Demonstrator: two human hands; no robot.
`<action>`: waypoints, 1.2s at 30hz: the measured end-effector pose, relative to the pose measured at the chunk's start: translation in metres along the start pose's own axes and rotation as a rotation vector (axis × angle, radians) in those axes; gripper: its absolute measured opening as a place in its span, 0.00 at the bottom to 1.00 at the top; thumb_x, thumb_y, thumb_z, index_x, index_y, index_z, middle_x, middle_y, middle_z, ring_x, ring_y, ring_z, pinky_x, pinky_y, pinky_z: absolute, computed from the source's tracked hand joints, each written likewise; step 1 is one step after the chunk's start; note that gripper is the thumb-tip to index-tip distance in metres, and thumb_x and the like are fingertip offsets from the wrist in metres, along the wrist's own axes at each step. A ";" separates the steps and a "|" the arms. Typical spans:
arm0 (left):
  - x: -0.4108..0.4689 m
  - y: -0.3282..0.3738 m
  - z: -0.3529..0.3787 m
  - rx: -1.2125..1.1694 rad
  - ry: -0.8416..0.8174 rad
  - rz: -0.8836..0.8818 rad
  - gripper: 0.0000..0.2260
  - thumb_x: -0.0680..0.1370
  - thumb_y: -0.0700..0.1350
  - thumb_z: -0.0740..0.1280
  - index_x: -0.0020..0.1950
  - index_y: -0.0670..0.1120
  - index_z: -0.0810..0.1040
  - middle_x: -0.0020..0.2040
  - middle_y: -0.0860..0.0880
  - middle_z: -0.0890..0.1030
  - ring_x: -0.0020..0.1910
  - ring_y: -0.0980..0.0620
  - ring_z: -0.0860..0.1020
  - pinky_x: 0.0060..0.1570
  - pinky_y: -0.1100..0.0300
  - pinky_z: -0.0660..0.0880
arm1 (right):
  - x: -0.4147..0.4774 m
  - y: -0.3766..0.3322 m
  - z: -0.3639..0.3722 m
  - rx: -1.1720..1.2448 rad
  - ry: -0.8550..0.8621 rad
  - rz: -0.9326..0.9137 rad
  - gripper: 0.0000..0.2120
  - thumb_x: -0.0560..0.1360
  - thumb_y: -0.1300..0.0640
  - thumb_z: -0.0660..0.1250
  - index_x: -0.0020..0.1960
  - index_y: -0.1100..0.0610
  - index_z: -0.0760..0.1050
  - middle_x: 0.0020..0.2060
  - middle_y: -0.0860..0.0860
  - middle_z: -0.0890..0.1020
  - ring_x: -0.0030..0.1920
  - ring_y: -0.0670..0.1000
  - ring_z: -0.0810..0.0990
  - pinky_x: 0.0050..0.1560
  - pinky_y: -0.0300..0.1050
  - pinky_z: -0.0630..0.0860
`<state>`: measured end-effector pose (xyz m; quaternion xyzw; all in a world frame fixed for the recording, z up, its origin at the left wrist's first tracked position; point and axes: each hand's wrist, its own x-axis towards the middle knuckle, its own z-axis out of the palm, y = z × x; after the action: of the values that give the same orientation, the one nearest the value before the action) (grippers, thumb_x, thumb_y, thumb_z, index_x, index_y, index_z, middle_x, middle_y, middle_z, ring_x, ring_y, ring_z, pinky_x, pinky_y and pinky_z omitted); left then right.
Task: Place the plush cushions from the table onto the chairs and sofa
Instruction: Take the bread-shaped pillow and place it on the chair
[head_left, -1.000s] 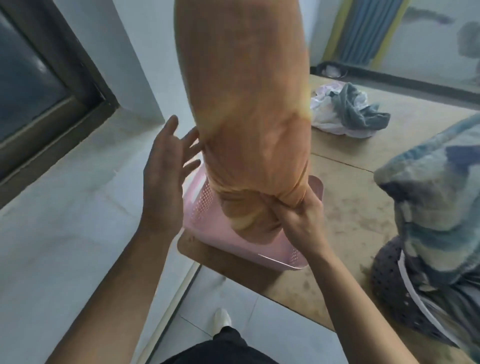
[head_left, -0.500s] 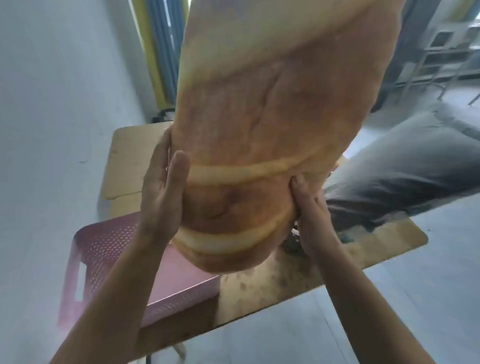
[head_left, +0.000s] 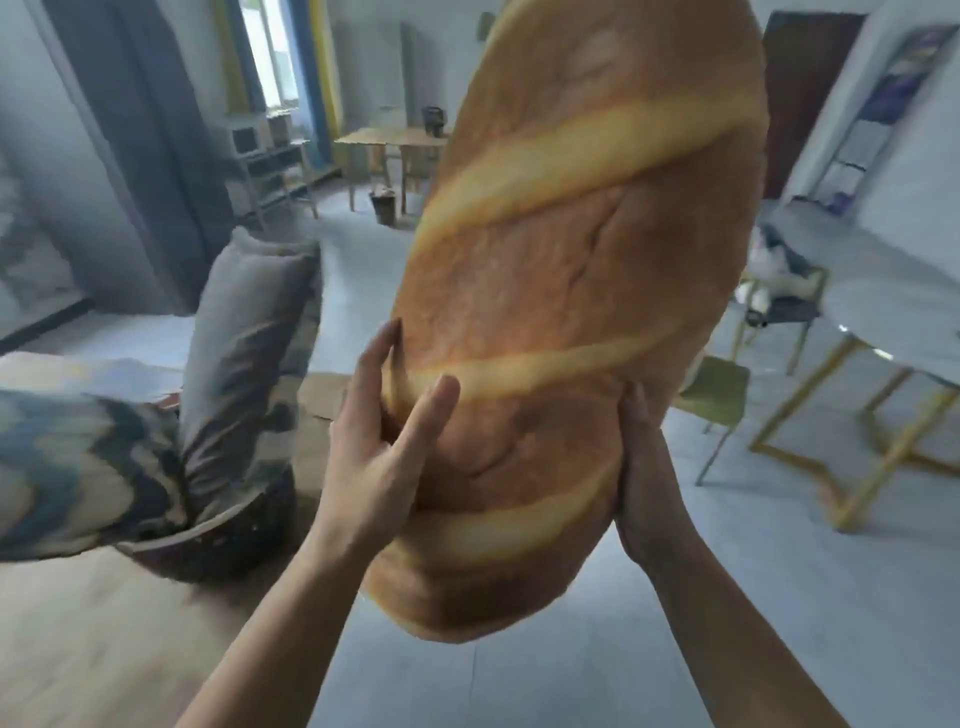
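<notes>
A long bread-shaped plush cushion (head_left: 561, 312), brown with pale diagonal stripes, stands almost upright in the air before me. My left hand (head_left: 379, 436) presses its lower left side with fingers spread. My right hand (head_left: 641, 467) clasps its lower right edge. A grey cushion (head_left: 244, 343) stands upright on the wooden table (head_left: 104, 634) at the left. Beside it a blue-and-cream patterned cushion (head_left: 78, 467) lies over a dark round cushion (head_left: 228, 535).
A round white table with gold legs (head_left: 893, 332) stands at the right, with a green-seated chair (head_left: 717, 395) and a dark chair (head_left: 784, 306) holding something pale. A wooden table (head_left: 389, 137) and shelves (head_left: 265, 156) are at the back. Grey floor lies ahead.
I have turned right, away from the wall and the pink basket, into the room. The bread cushion stays raised between both hands; my left hand came onto it after the first frame.
</notes>
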<state>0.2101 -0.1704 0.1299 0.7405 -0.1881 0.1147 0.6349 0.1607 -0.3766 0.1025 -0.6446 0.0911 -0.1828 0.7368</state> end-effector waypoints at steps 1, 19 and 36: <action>0.001 0.007 0.029 -0.027 -0.059 -0.004 0.47 0.65 0.79 0.64 0.79 0.59 0.64 0.75 0.58 0.71 0.75 0.58 0.69 0.75 0.47 0.66 | -0.002 -0.007 -0.027 0.012 0.058 -0.025 0.53 0.54 0.15 0.68 0.71 0.46 0.76 0.63 0.44 0.84 0.66 0.48 0.82 0.72 0.57 0.74; -0.008 0.074 0.584 -0.253 -0.405 -0.016 0.07 0.76 0.54 0.72 0.50 0.53 0.83 0.44 0.56 0.86 0.44 0.64 0.83 0.45 0.68 0.77 | 0.031 -0.058 -0.520 -0.069 0.598 -0.097 0.39 0.62 0.26 0.71 0.69 0.41 0.74 0.61 0.37 0.83 0.58 0.33 0.81 0.52 0.31 0.80; 0.096 0.103 1.040 -0.548 -0.906 -0.153 0.12 0.79 0.51 0.70 0.45 0.43 0.81 0.36 0.57 0.85 0.41 0.62 0.83 0.41 0.68 0.77 | 0.170 -0.093 -0.843 -0.239 1.124 -0.178 0.38 0.66 0.30 0.68 0.73 0.35 0.64 0.60 0.25 0.78 0.62 0.30 0.78 0.55 0.26 0.76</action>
<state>0.1814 -1.2184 0.0879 0.5347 -0.4118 -0.3162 0.6667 -0.0089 -1.2240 0.0823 -0.5325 0.4337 -0.5468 0.4790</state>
